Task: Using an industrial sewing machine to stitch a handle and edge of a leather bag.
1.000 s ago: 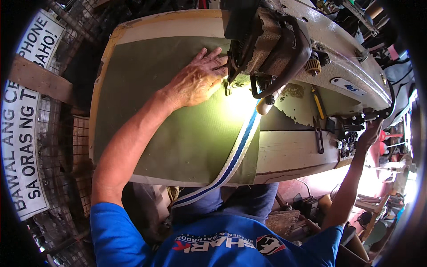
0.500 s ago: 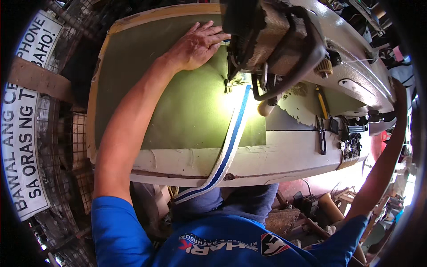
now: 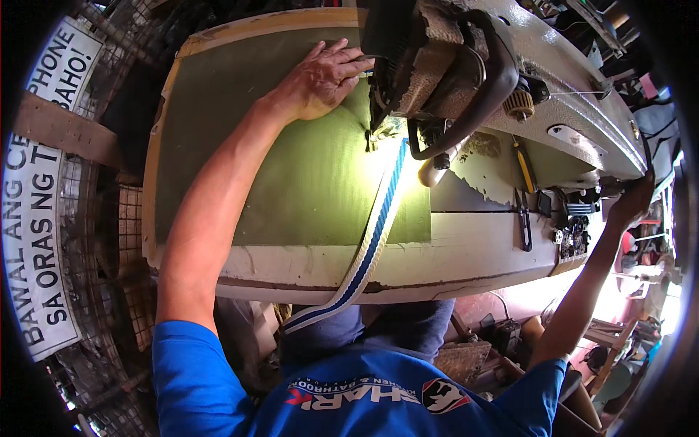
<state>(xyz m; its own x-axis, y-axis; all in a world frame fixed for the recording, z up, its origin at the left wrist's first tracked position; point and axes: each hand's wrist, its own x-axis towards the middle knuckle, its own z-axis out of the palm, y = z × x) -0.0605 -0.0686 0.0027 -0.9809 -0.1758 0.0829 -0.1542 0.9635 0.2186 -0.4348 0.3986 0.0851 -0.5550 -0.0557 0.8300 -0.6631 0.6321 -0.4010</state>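
Observation:
A white strap with a blue centre stripe [image 3: 373,240] runs from under the sewing machine's needle area, over the table's near edge and down to my lap. Lit by the lamp, it lies across a green sheet [image 3: 218,109]. Left of the machine head [image 3: 437,65], my left hand [image 3: 320,81] rests on the sheet with fingers spread. Its fingertips reach a short piece of strap behind the needle area. At the far right end of the sewing machine, my right hand [image 3: 632,202] is on the handwheel, its fingers partly in shadow.
Right of the needle lie a yellow-handled tool [image 3: 524,167] and a dark pair of snips [image 3: 524,222]. Small metal parts [image 3: 575,237] sit at the table's right end. Wire mesh with white signs [image 3: 40,240] stands at left; clutter fills the lower right.
My right hand has come down and toward me at the machine's right end. My left hand stays nearly in place; the strap has hardly shifted.

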